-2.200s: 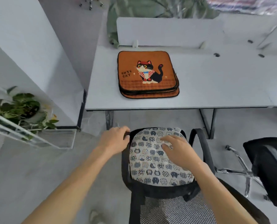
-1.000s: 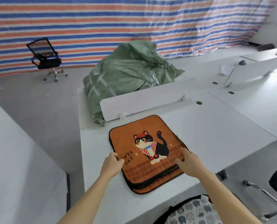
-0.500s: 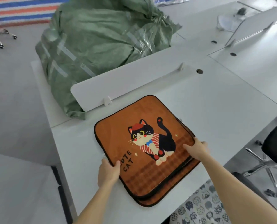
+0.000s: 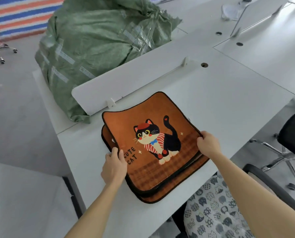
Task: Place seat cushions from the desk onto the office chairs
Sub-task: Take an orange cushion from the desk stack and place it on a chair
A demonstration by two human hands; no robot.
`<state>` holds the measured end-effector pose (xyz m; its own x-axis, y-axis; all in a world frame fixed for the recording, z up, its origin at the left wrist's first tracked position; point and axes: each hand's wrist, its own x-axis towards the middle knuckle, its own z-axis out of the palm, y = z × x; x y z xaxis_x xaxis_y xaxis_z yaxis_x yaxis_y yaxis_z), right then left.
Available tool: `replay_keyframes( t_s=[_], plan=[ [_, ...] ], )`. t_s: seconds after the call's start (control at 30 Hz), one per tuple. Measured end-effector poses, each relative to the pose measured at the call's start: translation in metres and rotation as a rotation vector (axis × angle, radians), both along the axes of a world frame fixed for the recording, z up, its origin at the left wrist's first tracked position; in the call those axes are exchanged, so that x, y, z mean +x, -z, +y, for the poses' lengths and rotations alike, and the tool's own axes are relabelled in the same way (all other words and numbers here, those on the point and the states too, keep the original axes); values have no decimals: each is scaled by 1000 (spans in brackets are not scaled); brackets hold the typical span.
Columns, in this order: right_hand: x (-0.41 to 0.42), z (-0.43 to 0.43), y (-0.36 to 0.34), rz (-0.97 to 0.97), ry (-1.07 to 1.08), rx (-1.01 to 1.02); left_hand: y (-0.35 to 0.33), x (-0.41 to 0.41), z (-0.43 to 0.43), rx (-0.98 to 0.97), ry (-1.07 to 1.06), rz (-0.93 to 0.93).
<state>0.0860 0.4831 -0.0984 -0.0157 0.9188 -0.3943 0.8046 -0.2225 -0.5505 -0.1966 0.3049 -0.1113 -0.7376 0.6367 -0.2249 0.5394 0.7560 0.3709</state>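
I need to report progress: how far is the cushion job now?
Done: one patterned cushion already lies on the near chair. In hand: the left hand and right hand grip the top orange cat cushion, its far edge raised off the stack on the desk. Left: the remaining orange cushions.

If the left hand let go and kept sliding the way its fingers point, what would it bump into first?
Probably the low white divider panel. The left hand points up the desk past the orange cat cushion. Behind the panel sits the green sack. Depth is hard to judge.
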Motion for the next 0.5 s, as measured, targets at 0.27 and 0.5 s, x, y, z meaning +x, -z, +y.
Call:
replay_keyframes(
  t_s=[0.27, 0.5],
  plan=[
    [133, -115, -95, 529, 340, 158, -76, 105, -18, 471, -116, -171],
    [342, -246, -125, 950, 728, 140, -143, 305, -89, 643, 81, -281]
  ],
)
